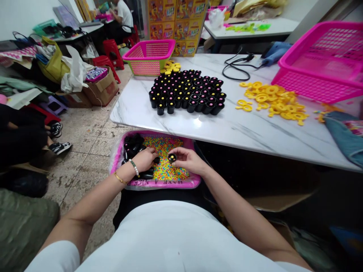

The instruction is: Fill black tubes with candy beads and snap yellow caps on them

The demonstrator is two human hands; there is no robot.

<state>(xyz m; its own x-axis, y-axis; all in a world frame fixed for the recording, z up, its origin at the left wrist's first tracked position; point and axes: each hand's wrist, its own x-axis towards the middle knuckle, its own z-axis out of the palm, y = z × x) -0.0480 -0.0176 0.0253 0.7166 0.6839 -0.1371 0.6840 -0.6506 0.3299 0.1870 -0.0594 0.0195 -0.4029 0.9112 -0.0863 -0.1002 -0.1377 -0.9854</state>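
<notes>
1 cup (172, 158) pinched in right hand (188, 160); left hand (144, 160) beside black cups (134, 143), grip I can't tell.

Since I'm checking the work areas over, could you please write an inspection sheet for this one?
Surface: marbled table, dry-looking
Job's things: black cups grouped on it; more, with coloured beads, in a pink tray below its edge
Clutter: yellow ring pieces, pink basket, denim item at right
Hands: right holds a black cup; left among cups, grip unclear
Cables: black cable looped near blue tool
Surroundings: stacked boxes, red stools, seated person
</notes>
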